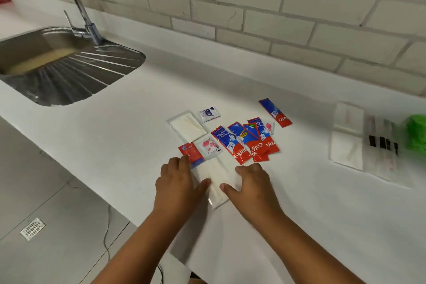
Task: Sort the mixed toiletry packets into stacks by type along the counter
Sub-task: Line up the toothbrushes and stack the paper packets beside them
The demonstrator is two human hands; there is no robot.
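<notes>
On the white counter [299, 214] lies a long clear-wrapped white packet [216, 182]. My left hand [177, 182] and my right hand [251, 182] rest on its two sides, fingers loosely bent over it. Behind it sit several red toothpaste sachets [244, 143], with one more [275, 112] apart at the back. A small red sachet [191, 152] and a pink-printed sachet [211, 146] lie by my left fingers. A clear cotton-bud packet [186, 125] and a small white-blue sachet [208, 113] lie further back.
A steel sink [69, 80] with a tap [90, 27] is at the left. At the right lie white flat packets [348, 136], clear sleeves with black bands [382, 143] and something green [417, 134]. The counter's front edge runs diagonally below my arms.
</notes>
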